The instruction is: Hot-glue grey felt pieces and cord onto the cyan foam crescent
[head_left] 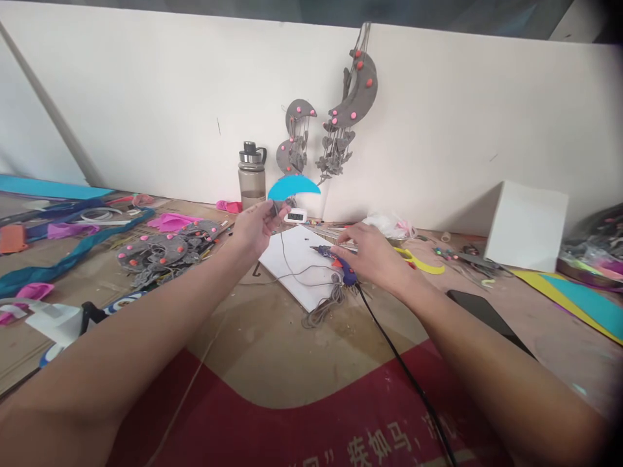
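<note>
Access: front of the bench [263, 353], between left forearm [165, 324] and right forearm [462, 344]. The black cable [388, 337] crosses this zone on the right. Obstacles: bundled grey cord [325, 307] at the near corner of the white board [282, 263]; upright bottle [252, 181] at the rear, before the white panel [160, 110].

water bottle [252, 181] (lidded), dark phone [479, 306], small digital display [295, 216]

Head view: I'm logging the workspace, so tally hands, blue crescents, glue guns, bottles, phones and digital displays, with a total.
Left hand and right hand: 2
Blue crescent: 1
Glue gun: 1
Bottle: 1
Phone: 1
Digital display: 1
Total: 7
</note>
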Demonstrator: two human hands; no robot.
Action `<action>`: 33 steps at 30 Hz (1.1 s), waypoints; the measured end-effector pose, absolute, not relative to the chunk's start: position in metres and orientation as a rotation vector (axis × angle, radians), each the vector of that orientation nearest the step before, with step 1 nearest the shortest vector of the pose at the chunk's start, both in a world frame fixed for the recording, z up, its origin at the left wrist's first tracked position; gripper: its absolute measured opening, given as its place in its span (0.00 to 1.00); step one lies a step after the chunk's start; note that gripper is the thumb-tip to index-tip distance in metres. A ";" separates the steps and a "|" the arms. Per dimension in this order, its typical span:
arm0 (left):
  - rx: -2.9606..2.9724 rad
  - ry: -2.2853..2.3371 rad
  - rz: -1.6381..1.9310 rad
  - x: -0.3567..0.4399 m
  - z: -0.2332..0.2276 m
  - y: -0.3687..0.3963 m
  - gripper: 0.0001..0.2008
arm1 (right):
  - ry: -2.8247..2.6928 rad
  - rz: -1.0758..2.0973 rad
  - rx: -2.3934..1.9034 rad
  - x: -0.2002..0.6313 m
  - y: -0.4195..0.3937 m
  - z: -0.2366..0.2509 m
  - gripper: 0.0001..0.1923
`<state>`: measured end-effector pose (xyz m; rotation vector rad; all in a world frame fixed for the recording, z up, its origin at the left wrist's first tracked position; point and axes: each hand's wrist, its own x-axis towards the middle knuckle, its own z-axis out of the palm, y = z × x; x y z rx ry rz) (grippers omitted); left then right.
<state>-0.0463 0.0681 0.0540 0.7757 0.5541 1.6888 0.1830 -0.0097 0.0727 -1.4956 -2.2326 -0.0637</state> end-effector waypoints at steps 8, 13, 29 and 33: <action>0.727 0.363 1.933 -0.079 0.138 0.038 0.08 | -2.742 0.242 -1.399 0.167 -0.024 0.051 0.16; 0.781 0.247 2.027 -0.102 0.164 0.026 0.06 | -2.817 0.860 -1.040 0.159 -0.044 0.078 0.07; 0.776 0.672 1.552 -0.015 0.002 0.059 0.08 | -2.206 0.085 -1.945 0.192 -0.003 0.061 0.24; 0.852 0.678 1.511 -0.012 -0.006 0.052 0.07 | -2.176 0.139 -2.030 0.189 0.012 0.029 0.22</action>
